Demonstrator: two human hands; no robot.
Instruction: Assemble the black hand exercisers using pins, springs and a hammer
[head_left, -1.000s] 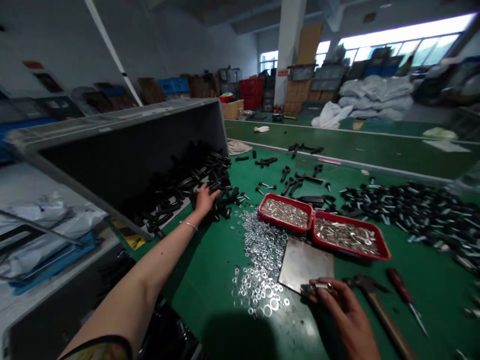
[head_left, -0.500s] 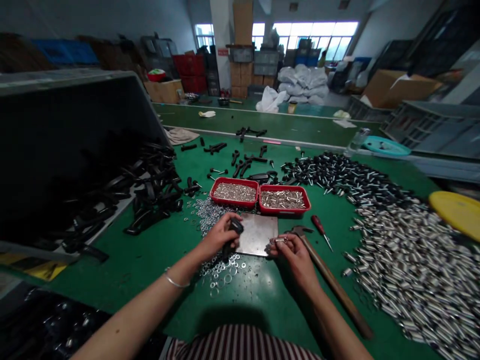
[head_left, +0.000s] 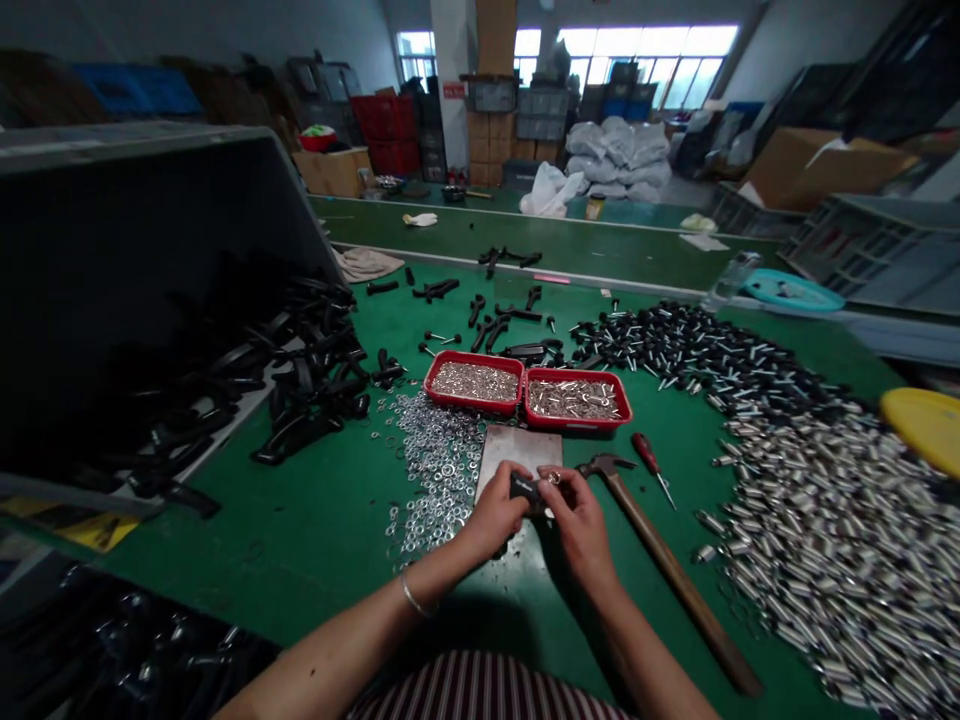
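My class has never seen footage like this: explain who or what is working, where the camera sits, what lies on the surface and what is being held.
There is no machine here: a person works with two bare hands, and every picture comes from one camera worn on their head, looking forward and down. On the green table lie two red trays of small metal pieces, loose metal rings, a metal plate, a hammer, a screwdriver and heaps of black and silvery parts. The left hand holds a black piece; the right pinches something small and metallic, too small to identify.
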